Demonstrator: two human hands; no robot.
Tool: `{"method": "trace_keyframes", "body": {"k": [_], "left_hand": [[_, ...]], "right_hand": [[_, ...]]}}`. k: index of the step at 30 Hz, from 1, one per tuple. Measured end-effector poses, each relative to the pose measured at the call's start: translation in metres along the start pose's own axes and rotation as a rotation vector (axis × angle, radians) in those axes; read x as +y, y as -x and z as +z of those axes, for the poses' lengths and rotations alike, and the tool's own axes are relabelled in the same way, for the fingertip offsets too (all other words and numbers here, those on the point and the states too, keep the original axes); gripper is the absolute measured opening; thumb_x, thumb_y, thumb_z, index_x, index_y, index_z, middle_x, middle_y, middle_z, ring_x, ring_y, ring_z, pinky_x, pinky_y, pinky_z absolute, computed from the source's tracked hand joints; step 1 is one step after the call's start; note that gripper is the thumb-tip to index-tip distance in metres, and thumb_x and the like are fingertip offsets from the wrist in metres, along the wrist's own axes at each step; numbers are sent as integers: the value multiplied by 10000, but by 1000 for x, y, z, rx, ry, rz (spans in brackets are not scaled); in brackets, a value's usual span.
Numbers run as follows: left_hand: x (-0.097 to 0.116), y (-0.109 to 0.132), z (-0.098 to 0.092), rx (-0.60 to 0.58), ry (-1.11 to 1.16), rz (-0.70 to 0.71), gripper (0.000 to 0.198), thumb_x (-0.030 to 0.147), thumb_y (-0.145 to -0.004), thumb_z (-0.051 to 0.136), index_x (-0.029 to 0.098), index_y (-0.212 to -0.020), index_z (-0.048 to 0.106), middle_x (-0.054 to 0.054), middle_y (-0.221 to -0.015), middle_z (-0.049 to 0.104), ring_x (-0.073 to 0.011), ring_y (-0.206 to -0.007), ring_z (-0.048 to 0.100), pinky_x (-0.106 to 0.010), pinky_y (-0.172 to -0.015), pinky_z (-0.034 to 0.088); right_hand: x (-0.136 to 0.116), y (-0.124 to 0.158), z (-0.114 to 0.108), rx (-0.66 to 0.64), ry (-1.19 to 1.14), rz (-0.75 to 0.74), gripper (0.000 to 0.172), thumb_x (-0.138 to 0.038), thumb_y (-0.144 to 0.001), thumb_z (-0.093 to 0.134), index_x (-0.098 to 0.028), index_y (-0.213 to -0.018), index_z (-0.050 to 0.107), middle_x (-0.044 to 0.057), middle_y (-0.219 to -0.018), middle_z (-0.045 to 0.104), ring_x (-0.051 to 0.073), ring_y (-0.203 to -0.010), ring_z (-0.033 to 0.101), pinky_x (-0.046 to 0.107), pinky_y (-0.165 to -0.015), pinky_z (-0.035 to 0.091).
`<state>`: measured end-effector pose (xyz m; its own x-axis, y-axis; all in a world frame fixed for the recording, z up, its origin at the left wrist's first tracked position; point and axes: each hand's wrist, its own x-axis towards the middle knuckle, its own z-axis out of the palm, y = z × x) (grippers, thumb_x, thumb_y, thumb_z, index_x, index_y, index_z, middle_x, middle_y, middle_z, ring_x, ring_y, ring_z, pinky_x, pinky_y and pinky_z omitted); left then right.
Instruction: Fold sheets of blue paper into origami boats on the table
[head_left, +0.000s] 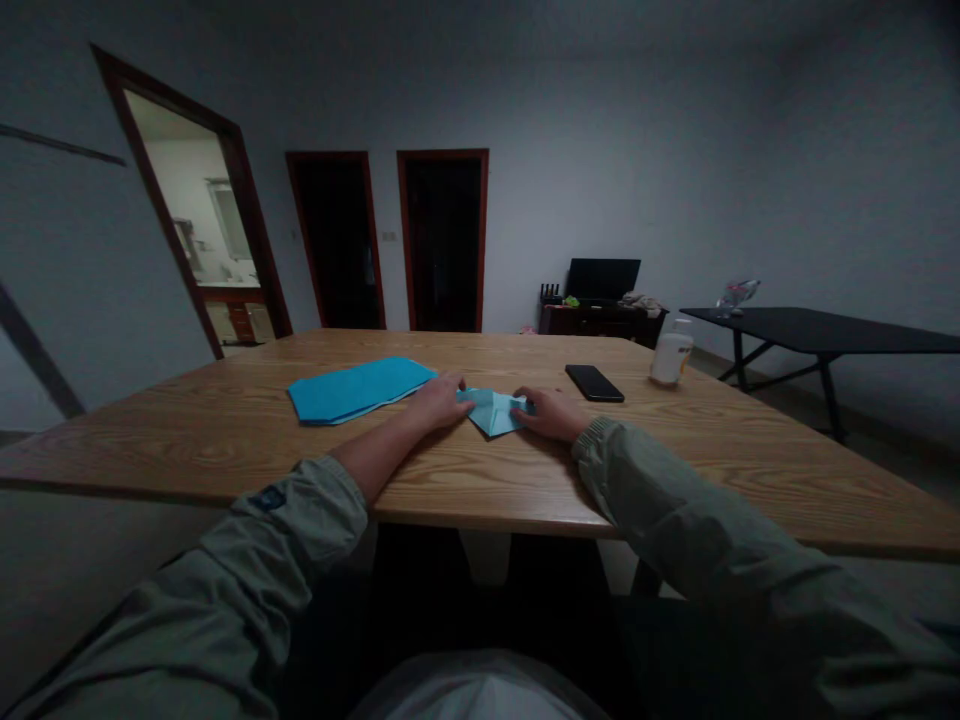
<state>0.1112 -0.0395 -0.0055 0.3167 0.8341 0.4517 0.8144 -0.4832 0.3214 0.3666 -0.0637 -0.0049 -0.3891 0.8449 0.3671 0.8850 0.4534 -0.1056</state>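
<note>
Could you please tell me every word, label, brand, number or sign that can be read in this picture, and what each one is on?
No word, brand or number can be read here.
Label on the white bottle: too small and blurred to read.
Dark patch on the left sleeve: too small and blurred to read.
Folded light-blue paper: no visible text.

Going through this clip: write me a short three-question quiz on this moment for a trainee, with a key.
1. Which is nearer the black smartphone: the left hand or the right hand?
2. True or false: the larger blue folded paper lies on the wooden table.
3. What lies between the two hands, touched by both?

Key: 1. The right hand. 2. True. 3. A small pale blue folded paper.
</note>
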Motion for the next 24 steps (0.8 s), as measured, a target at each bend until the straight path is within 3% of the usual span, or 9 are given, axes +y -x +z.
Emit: {"method": "trace_keyframes", "body": {"k": [3, 6, 12, 15, 17, 20, 24], "left_hand": [[27, 8, -1, -143, 19, 73, 454, 614, -797, 558, 195, -893, 703, -130, -928, 693, -286, -929, 624, -349, -866, 424], [39, 13, 0, -221, 19, 142, 482, 631, -765, 583, 234, -1004, 715, -116, -1105, 682, -312, -1069, 587, -371, -961, 382], [17, 5, 0, -358, 102, 238, 356, 315, -788, 618, 312, -1137, 688, -33, -1268, 638, -290, -1274, 476, -386, -1077, 296], [5, 0, 0, -347, 59, 283, 359, 179, -760, 604, 315, -1073, 716, -19, -1249, 652, -281, -1291, 463, -396, -1091, 279], [4, -1, -2, -322, 23, 306, 343, 147, -751, 598, 299, -1026, 735, -35, -1247, 653, -291, -1264, 485, -418, -1093, 269], [9, 2, -8, -298, 108, 346, 282, 221, -763, 632, 269, -1017, 743, -52, -1288, 625, -281, -1219, 517, -375, -1077, 293], [16, 10, -20, -425, 297, 305, 428, 418, -730, 697, 262, -1128, 701, -36, -1169, 687, -232, -1058, 610, -265, -925, 419]], "right_hand": [[-14, 4, -3, 6, 128, -7, 446, -481, -864, 515, -200, -1195, 616, 149, -1086, 673, 297, -958, 629, 415, -903, 392], [-22, 5, -9, -18, 163, -14, 453, -460, -866, 508, -189, -1213, 614, 167, -1130, 652, 304, -961, 634, 438, -930, 388], [-11, -1, -14, -37, -61, -264, 428, -329, -792, 607, -233, -1206, 658, 87, -1321, 589, 301, -1229, 509, 415, -1059, 331], [-9, -2, -12, -215, -209, -252, 433, -307, -794, 599, -238, -1216, 666, 58, -1225, 658, 266, -1130, 585, 360, -1004, 400], [-13, -1, -11, -259, -206, -238, 416, -364, -817, 590, -229, -1201, 681, 65, -1166, 684, 251, -1038, 626, 334, -956, 430], [-28, 3, -12, -185, -62, -260, 438, -480, -855, 547, -211, -1160, 709, 115, -1153, 673, 265, -1017, 622, 333, -935, 426], [-40, 4, -15, -162, 14, -221, 466, -496, -904, 454, -217, -1188, 696, 128, -1095, 675, 252, -961, 635, 321, -884, 435]]}}
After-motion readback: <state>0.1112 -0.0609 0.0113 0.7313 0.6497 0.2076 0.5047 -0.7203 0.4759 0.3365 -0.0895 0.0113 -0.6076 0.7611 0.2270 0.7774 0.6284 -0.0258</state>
